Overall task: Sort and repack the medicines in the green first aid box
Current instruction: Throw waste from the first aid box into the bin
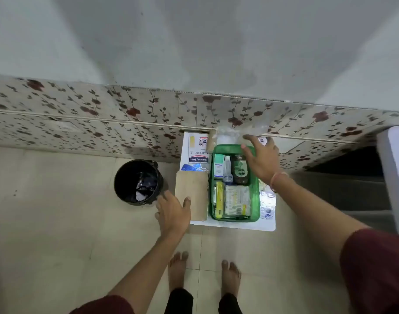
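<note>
The green first aid box (pixel 257 200) sits on a white board (pixel 239 225) on the floor by the wall. Inside it are a dark brown bottle (pixel 240 169), a white-green carton (pixel 218 166), a small clear bottle (pixel 228 171) and flat packs of tablets (pixel 237 201). My right hand (pixel 260 158) hovers over the box's far right corner, fingers spread, holding nothing. My left hand (pixel 172 213) rests on the near left corner of a brown paper packet (pixel 192 191) lying left of the box. A Hansaplast box (pixel 197 150) and blue sachets (pixel 191 167) lie beyond the packet.
A black bin (pixel 138 181) with wrappers in it stands on the tiled floor to the left. Clear plastic bags (pixel 230 134) and a tan roll (pixel 211 140) lie against the flowered wall tiles. Blister strips (pixel 267 205) lie right of the box. My bare feet stand just behind.
</note>
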